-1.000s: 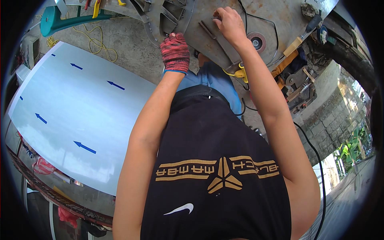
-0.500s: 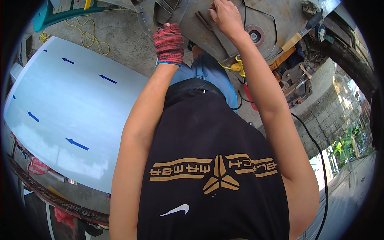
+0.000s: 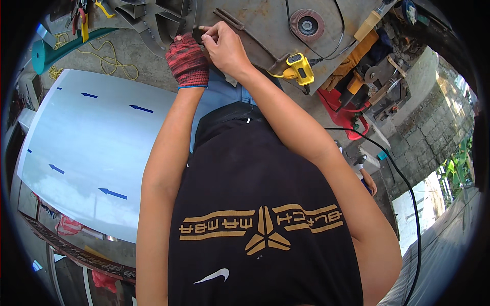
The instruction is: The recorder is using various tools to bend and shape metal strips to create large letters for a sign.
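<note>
My left hand point(image 3: 187, 61), in a red and black knit glove, is closed at the near edge of a metal workpiece point(image 3: 171, 28) of curved grey strips and plates. Whether that hand holds anything is hidden. Bare and beside it on the right, my right hand point(image 3: 227, 51) has its thumb and fingers drawn together in a pinch by the workpiece's edge. What lies between those fingertips is too small to name. Just beyond the right hand, a T-shaped metal tool point(image 3: 255, 38) rests on the steel worktable point(image 3: 265, 15).
A flap disc point(image 3: 307, 24) and a yellow power outlet point(image 3: 300, 69) on a cord are at the right. Farther right are a wooden-handled tool point(image 3: 368, 26) and an angle grinder point(image 3: 356, 81) above a red chair point(image 3: 339, 107). A pale sheet point(image 3: 102, 137) with blue arrows spans the left.
My right hand has moved left and nearer, away from the flap disc and up to the gloved left hand. Its fingers now pinch. The view has shifted, showing more of the table's right side.
</note>
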`<act>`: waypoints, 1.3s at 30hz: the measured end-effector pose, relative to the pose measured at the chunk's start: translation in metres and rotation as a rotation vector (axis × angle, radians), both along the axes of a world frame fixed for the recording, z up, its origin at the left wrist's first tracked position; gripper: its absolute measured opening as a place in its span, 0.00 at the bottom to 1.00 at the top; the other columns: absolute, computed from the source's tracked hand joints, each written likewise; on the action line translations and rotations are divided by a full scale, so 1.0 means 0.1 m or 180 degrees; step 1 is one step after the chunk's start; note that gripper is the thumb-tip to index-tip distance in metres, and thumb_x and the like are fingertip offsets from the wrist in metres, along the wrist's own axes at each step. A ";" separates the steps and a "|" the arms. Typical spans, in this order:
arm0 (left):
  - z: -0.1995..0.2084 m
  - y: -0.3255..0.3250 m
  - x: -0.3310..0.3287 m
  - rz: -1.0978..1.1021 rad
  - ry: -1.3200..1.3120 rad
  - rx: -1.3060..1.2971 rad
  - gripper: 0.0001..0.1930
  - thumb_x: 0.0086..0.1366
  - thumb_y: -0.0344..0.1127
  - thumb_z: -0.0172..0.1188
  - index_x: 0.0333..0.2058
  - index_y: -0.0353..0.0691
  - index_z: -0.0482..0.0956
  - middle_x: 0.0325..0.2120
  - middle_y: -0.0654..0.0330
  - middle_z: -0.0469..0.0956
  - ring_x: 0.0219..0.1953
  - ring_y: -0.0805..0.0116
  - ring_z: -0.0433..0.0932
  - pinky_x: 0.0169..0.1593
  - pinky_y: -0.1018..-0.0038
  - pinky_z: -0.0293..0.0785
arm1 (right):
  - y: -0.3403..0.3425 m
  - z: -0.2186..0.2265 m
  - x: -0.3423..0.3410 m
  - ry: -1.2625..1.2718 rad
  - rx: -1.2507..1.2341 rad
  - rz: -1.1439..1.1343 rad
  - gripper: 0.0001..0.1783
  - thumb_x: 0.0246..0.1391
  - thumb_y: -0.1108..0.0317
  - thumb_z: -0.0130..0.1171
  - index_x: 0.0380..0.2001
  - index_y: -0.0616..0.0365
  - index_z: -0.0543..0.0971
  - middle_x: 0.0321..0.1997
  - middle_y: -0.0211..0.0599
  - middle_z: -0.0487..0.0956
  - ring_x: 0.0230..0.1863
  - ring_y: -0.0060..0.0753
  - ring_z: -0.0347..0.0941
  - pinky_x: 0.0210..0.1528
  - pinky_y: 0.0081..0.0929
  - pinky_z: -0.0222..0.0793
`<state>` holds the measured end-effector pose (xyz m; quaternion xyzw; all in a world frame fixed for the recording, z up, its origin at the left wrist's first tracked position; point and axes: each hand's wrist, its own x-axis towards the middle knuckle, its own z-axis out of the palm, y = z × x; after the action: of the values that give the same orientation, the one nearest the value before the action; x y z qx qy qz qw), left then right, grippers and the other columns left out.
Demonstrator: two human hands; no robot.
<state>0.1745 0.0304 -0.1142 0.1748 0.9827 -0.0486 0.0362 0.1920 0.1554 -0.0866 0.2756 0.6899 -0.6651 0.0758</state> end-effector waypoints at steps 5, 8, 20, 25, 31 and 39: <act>0.01 0.00 -0.02 -0.0096 0.0141 0.0160 0.14 0.60 0.38 0.55 0.43 0.38 0.73 0.41 0.49 0.78 0.43 0.51 0.78 0.44 0.57 0.72 | -0.04 -0.15 -0.03 -0.0068 -0.0190 -0.0120 0.10 0.59 0.70 0.57 0.33 0.67 0.72 0.36 0.46 0.83 0.35 0.29 0.80 0.37 0.28 0.75; 0.01 0.01 -0.02 -0.0063 0.0080 0.0193 0.14 0.60 0.38 0.55 0.43 0.38 0.73 0.40 0.49 0.78 0.43 0.51 0.78 0.43 0.57 0.72 | -0.02 -0.16 -0.02 -0.0192 -0.0232 -0.0050 0.10 0.59 0.69 0.58 0.33 0.67 0.73 0.34 0.43 0.82 0.33 0.28 0.79 0.36 0.27 0.74; 0.07 -0.01 -0.01 -0.0058 0.0099 0.0293 0.15 0.58 0.33 0.52 0.45 0.41 0.74 0.41 0.51 0.77 0.42 0.53 0.77 0.45 0.58 0.70 | 1.00 0.51 -0.44 0.0365 0.1046 0.0431 0.12 0.57 0.65 0.61 0.36 0.65 0.78 0.29 0.42 0.82 0.31 0.33 0.79 0.37 0.29 0.74; 0.10 -0.01 0.00 0.0038 0.0064 0.0233 0.13 0.60 0.33 0.51 0.44 0.41 0.74 0.42 0.52 0.77 0.42 0.55 0.77 0.45 0.59 0.71 | 1.22 0.99 -0.95 0.0058 0.1398 0.0845 0.12 0.58 0.65 0.58 0.40 0.64 0.76 0.39 0.43 0.80 0.42 0.37 0.76 0.40 0.33 0.73; 0.16 0.02 0.00 0.0107 -0.0114 0.0299 0.14 0.60 0.32 0.50 0.45 0.41 0.73 0.43 0.51 0.77 0.42 0.54 0.77 0.45 0.59 0.71 | 0.80 0.60 -1.10 0.1426 0.2563 0.2651 0.08 0.51 0.68 0.59 0.35 0.58 0.79 0.36 0.41 0.78 0.43 0.46 0.74 0.47 0.41 0.70; 0.17 0.04 0.01 0.0244 -0.0212 0.0534 0.11 0.60 0.32 0.51 0.41 0.42 0.73 0.40 0.53 0.77 0.42 0.57 0.77 0.44 0.59 0.71 | 0.55 0.39 -1.24 0.1887 0.3017 0.3619 0.07 0.51 0.72 0.55 0.34 0.54 0.79 0.36 0.36 0.75 0.43 0.41 0.72 0.46 0.38 0.68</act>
<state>0.1751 0.0344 -0.0974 0.1410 0.9876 0.0411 0.0559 0.0682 0.2107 -0.0474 -0.3040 0.9256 -0.2059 0.0915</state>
